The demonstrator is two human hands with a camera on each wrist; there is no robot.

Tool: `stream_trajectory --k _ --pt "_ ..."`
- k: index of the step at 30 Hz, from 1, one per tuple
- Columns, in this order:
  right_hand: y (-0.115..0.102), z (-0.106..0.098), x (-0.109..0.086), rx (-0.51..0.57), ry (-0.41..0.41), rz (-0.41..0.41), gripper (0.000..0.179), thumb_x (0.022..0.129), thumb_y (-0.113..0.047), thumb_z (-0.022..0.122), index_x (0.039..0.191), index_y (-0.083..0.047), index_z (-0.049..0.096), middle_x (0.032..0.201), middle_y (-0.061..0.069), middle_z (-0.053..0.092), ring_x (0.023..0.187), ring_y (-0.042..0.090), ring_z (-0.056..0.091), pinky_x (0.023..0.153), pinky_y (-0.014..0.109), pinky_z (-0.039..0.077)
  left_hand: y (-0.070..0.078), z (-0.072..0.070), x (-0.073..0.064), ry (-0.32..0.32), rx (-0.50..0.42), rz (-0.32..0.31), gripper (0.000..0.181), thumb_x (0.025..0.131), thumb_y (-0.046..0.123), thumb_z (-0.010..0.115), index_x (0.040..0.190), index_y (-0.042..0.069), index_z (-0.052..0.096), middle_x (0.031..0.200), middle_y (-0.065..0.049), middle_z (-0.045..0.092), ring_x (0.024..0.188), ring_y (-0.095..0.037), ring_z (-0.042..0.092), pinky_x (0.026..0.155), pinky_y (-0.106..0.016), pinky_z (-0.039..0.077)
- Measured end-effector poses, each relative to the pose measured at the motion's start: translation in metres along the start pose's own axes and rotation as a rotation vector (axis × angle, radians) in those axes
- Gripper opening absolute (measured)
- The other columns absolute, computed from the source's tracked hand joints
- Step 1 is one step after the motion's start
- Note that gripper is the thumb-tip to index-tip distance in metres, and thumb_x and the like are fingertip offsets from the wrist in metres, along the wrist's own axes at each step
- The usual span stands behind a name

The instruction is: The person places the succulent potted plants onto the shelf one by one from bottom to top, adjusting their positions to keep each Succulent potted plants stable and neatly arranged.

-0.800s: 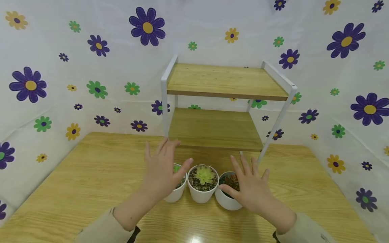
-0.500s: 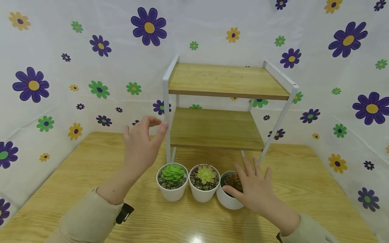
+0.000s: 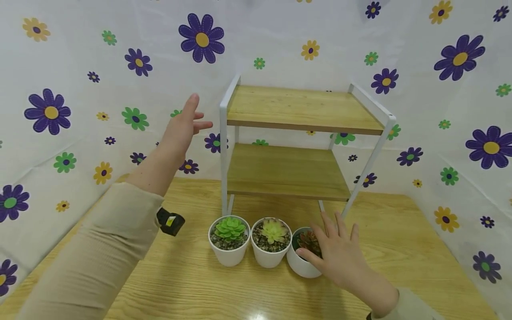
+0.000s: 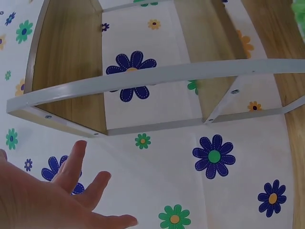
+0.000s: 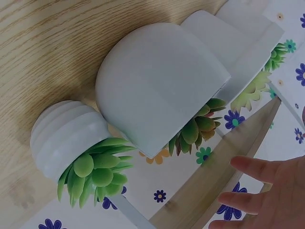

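My left hand (image 3: pixel 182 129) is raised in the air just left of the two-tier shelf (image 3: pixel 304 106), fingers extended and holding nothing. In the left wrist view, its fingers lie apart from the shelf's metal side frame (image 4: pixel 157 78). My right hand (image 3: pixel 340 255) hovers with spread fingers over the right end of a row of white pots. Partly beneath it is a round pot (image 3: pixel 302 264) with a reddish succulent (image 5: pixel 193 131). Beside that stand a pot with a yellow-green succulent (image 3: pixel 274 231) and one with a bright green succulent (image 3: pixel 230 229).
A ribbed white pot (image 5: pixel 66 138) with a green succulent shows in the right wrist view; my right hand hides it from the head view. The pots stand on a wooden table (image 3: pixel 192 284) before the shelf. Flower-printed cloth (image 3: pixel 280 40) surrounds the table at back and sides.
My left hand has moved from above the pots up and left, to beside the shelf, uncovering the bright green succulent. The right hand has stayed nearly in place.
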State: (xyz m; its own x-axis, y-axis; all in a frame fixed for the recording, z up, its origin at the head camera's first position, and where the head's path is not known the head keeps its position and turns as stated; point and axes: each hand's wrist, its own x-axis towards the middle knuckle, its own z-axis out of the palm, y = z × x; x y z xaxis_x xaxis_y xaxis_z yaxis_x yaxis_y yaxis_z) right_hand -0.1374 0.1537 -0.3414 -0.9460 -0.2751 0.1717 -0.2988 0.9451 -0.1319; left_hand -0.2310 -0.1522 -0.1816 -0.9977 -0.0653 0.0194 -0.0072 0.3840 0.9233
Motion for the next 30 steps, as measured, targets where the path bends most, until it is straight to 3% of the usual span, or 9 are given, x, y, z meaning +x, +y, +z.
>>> stream_trajectory --k 11,17,20,24,30 --pt "0.006 -0.001 -0.003 -0.014 -0.035 0.029 0.064 0.086 -0.062 0.049 0.129 -0.015 0.055 0.147 0.020 0.035 0.137 0.050 0.020 0.099 0.077 0.014 0.025 0.011 0.028 -0.021 -0.049 -0.091 0.084 0.086 0.075 0.026 0.147 0.016 0.030 0.146 -0.003 0.043 0.142 -0.027 0.023 0.115 -0.057 0.005" --pt "0.010 -0.001 -0.004 -0.017 0.003 0.022 0.064 0.086 -0.059 0.051 0.129 -0.012 0.055 0.144 0.021 0.039 0.136 0.051 0.023 0.098 0.076 0.016 0.032 0.017 0.033 -0.009 -0.050 -0.118 0.071 0.089 0.063 0.043 0.144 0.019 0.037 0.147 -0.002 0.040 0.140 -0.022 0.025 0.116 -0.052 0.014" --pt "0.014 -0.001 -0.005 -0.004 0.012 0.019 0.067 0.086 -0.059 0.051 0.131 -0.009 0.053 0.143 0.023 0.039 0.135 0.051 0.025 0.098 0.076 0.019 0.034 0.017 0.033 0.000 -0.051 -0.111 0.064 0.091 0.058 0.044 0.141 0.018 0.042 0.144 -0.002 0.041 0.138 -0.020 0.028 0.116 -0.049 0.015" --pt "0.022 -0.004 -0.006 0.090 0.010 0.026 0.069 0.088 -0.055 0.053 0.136 -0.005 0.046 0.141 0.026 0.040 0.131 0.052 0.030 0.099 0.072 0.024 0.034 0.017 0.032 -0.004 -0.054 -0.109 0.060 0.091 0.057 0.044 0.138 0.019 0.046 0.143 -0.001 0.042 0.137 -0.020 0.028 0.116 -0.049 0.015" --pt "0.039 -0.010 -0.007 0.306 -0.070 0.088 0.071 0.096 -0.048 0.043 0.142 0.004 0.028 0.143 0.030 0.033 0.130 0.052 0.030 0.101 0.066 0.029 0.034 0.019 0.033 -0.001 -0.057 -0.128 0.059 0.090 0.057 0.045 0.136 0.020 0.049 0.144 0.000 0.040 0.138 -0.019 0.027 0.116 -0.050 0.014"
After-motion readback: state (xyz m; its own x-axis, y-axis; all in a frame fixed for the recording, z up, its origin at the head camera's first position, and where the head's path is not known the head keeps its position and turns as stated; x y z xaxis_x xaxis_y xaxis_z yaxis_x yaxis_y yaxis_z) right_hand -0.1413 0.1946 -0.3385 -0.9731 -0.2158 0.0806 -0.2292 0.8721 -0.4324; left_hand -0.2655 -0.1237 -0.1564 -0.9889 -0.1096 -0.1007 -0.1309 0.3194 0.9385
